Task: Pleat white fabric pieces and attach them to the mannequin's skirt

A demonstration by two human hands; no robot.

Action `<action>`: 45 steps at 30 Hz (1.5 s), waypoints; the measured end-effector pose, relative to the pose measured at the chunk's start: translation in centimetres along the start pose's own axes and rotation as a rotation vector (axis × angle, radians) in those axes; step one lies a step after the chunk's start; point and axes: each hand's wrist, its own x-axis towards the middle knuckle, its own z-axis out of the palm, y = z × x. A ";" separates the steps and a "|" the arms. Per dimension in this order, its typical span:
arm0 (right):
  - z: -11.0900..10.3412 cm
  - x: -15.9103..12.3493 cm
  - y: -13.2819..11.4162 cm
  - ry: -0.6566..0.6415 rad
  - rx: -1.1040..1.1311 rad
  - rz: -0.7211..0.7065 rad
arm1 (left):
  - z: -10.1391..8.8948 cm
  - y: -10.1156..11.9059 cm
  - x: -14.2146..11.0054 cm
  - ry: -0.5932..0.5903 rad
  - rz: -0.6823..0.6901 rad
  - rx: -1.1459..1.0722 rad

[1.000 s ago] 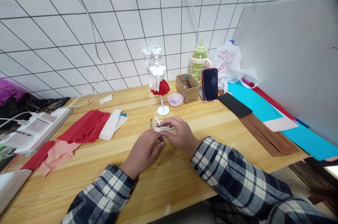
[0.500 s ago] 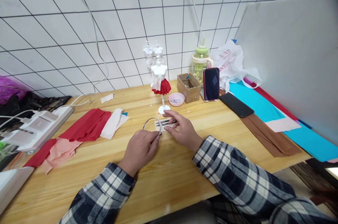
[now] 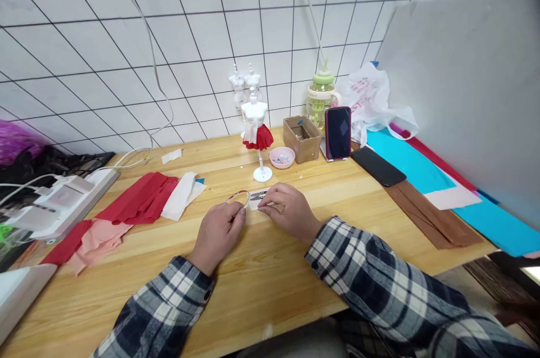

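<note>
Between the thumb and fingers of my left hand [image 3: 219,231] is a thin, pale ring [image 3: 248,198], perhaps a narrow roll of tape; it tilts low over the table. My right hand [image 3: 291,209] is closed in a pinch just to the right of the ring, and whatever sits between its fingertips is too small to make out. Small dark thread snips [image 3: 256,196] lie on a white card [image 3: 253,205] behind those fingertips, partly covered by the hand. Beyond both hands stands a white mini dress form [image 3: 255,113] wearing a red skirt [image 3: 262,137] with a white strip at its front.
A pink dish [image 3: 282,158] of tiny beads and a cardboard box [image 3: 302,140] stand behind my right hand. Red cloth [image 3: 139,199] and white cloth [image 3: 181,198] lie left. To the right are a propped phone [image 3: 338,133], a flat black phone [image 3: 378,167] and brown fabric [image 3: 434,216].
My left hand has moved slightly left, and the ring has tipped from upright to flatter. My right hand's raised fingers have come down and closed into a pinch.
</note>
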 end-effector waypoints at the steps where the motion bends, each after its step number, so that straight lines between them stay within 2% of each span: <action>1: 0.0 0.0 -0.2 0.001 -0.010 -0.020 | 0.1 0.0 0.0 0.014 -0.015 -0.047; 7: 0.0 -0.3 -1.2 0.000 -0.062 -0.113 | 0.5 0.6 -0.1 0.112 -0.155 -0.354; 10: -0.5 -0.1 -0.9 0.079 0.003 -0.060 | 0.1 -0.9 0.3 0.213 -0.277 -0.372; 12: -1.1 0.2 -0.1 0.140 0.039 0.051 | -0.3 -2.9 0.8 0.296 -0.338 -0.261; 14: -1.7 0.6 1.0 0.105 0.022 0.202 | -0.8 -4.8 1.3 0.234 -0.279 -0.068; 15: -1.9 0.8 1.6 0.045 0.000 0.276 | -0.9 -5.6 1.4 0.151 -0.226 0.032; 17: -2.1 1.2 2.7 -0.068 -0.048 0.388 | -1.0 -6.4 1.6 0.018 -0.218 0.225; 19: -2.2 1.4 3.5 -0.119 -0.092 0.463 | -0.9 -6.1 1.5 -0.006 -0.259 0.368; 21: -2.1 1.5 3.7 -0.123 -0.126 0.531 | -0.7 -5.2 1.5 0.086 -0.242 0.435; 23: -2.0 1.4 3.7 -0.124 -0.157 0.596 | -0.2 -4.0 1.8 0.162 -0.098 0.394; 25: -1.7 1.4 3.6 -0.138 -0.185 0.646 | 0.4 -2.8 2.4 0.124 0.095 0.263; 27: -1.2 1.3 3.6 -0.168 -0.218 0.679 | 1.3 -1.9 3.5 0.077 0.179 0.130; 30: -0.3 1.1 3.4 -0.207 -0.270 0.726 | 2.7 -1.1 5.1 0.096 0.126 -0.041; 33: 0.5 1.0 3.2 -0.218 -0.304 0.746 | 3.6 -1.3 6.2 0.136 0.060 -0.124; 39: 0.9 1.0 3.0 -0.265 -0.333 0.753 | 3.4 -2.1 5.6 0.077 0.051 -0.059; 45: 0.9 0.8 3.2 -0.277 -0.356 0.740 | 3.4 -1.5 4.9 0.028 0.011 -0.009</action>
